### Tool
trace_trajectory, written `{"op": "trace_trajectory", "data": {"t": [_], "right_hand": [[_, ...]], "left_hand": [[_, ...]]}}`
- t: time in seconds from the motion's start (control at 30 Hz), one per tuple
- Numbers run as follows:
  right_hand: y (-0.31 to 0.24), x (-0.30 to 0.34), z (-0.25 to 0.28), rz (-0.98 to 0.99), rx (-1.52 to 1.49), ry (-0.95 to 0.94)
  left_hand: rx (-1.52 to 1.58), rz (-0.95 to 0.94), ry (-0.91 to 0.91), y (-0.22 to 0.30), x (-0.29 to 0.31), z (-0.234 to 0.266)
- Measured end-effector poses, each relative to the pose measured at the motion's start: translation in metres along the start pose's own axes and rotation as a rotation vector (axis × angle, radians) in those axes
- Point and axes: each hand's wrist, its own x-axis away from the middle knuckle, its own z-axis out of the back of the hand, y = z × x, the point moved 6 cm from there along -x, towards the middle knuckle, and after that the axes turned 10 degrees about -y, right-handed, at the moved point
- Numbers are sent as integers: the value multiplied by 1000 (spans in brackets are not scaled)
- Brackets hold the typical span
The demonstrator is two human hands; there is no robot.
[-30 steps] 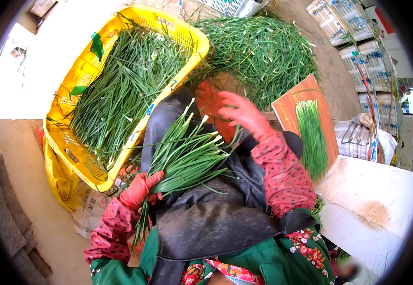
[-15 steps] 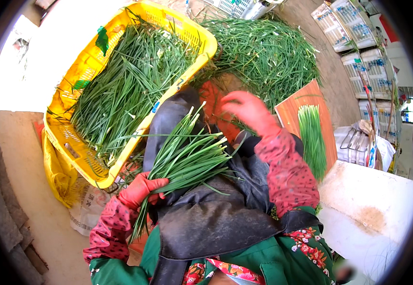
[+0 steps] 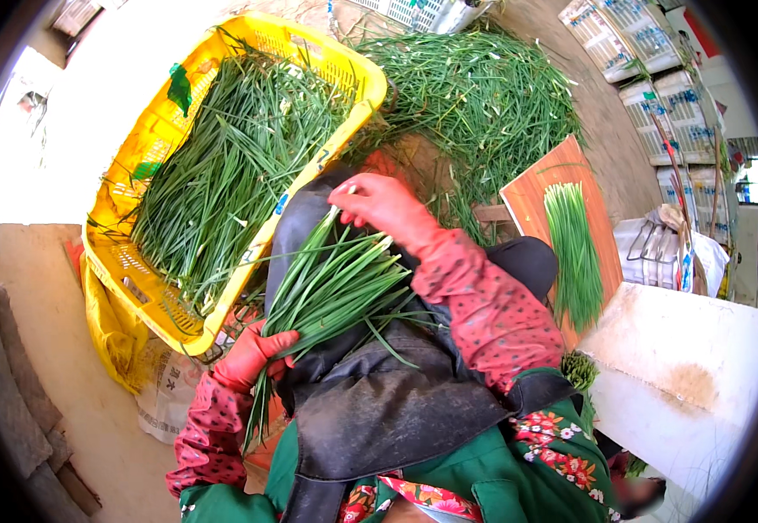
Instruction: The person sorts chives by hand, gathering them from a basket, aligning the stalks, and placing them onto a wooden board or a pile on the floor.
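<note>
At eight o'clock, the red-gloved left hand (image 3: 255, 356) clasps slender green stalks (image 3: 335, 301); at twelve, the red-gloved right (image 3: 385, 207) pinches some.

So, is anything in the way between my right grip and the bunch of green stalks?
Nothing visible is. Your right grip is right at the pale upper ends of the bunch of green stalks, while your left grip holds it lower down. The yellow crate sits off to the left, not between them.
</note>
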Motion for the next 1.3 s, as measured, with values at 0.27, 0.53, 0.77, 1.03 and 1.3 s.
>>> {"op": "trace_trajectory", "data": {"t": [0.27,0.53,0.77,1.03,1.3], "right_hand": [[34,11,128,169,-161,470],[30,-22,22,-42,185,-120],[37,20,136,-20,79,456],[21,25,-3,-5,-18,-180],[84,84,113,-255,-6,259]], "left_hand": [[95,40,-95,-8,-4,0],[114,-134,-132,22,-10,10],[135,-158,-93,18,-17,22],[36,-189,22,24,-16,12],[151,-71,-24,11,-23,19]]}}
